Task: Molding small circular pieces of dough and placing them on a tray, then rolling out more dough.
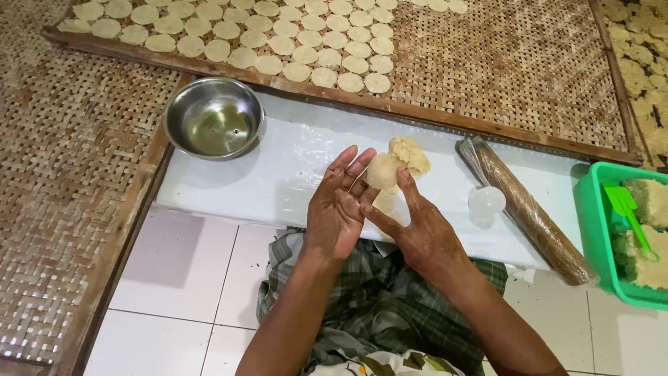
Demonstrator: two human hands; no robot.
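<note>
While the person sits over a white sheet (pixel 278 174) on the floor, a small pale dough ball (pixel 382 170) sits pinched at the fingertips of both hands. The left hand (pixel 339 209) is open, fingers spread, its tips touching the ball's left side — the right hand (pixel 417 226) presses it from below and right. Just behind the ball lies a larger dough lump (pixel 410 153) — nearer the right hand. A rolling pin (pixel 529 212) lies slantwise to the right, a steel bowl (pixel 213 118) to the left.

Probably a home food workshop: woven drying trays (pixel 515 63) of dough discs (pixel 278 35), tiled floor (pixel 174 278).
</note>
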